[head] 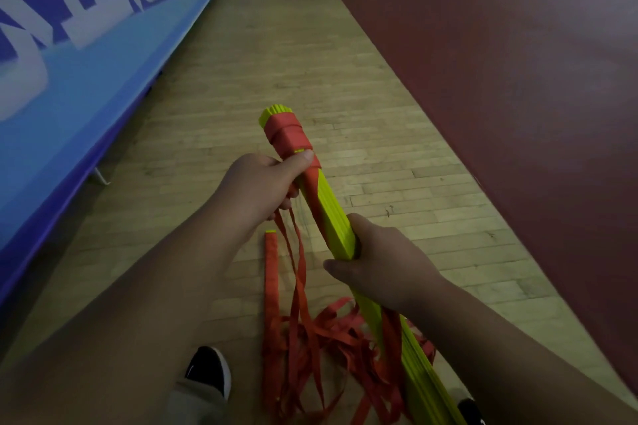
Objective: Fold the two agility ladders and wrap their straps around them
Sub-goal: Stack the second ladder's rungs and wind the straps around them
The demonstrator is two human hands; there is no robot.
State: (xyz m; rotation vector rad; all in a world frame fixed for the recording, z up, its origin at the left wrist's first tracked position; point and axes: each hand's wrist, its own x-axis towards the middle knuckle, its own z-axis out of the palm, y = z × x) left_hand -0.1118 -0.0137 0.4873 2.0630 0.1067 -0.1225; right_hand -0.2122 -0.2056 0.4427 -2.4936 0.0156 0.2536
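We hold the folded agility ladder (336, 217), a tight stack of yellow-green rungs, slanting up and away from us above the wooden floor (276, 45). Our left hand (255, 183) is curled round the stack just below the wrapped strap (288, 134), the red turns binding its far end, and the thumb (305, 158) presses on the lowest turn. Several red strands run out from under that same hand. Our right hand (383, 262) grips the stack at about mid-length. The loose straps (310, 338) hang down into a tangled heap on the floor, between the stack's near end and our shoe (207, 369).

We judge the wrapping only begun: one end is bound and most of the webbing is free. To do it well, we should let the thumb pin the last turn so it cannot slacken. The right hand should hold the rungs square so they do not fan. Each new turn should lie flat, edge beside edge, working down towards the right hand. The heap looks knotty, so we would draw strands out a little at a time instead of tugging. Whether the second ladder is in this stack we cannot tell.
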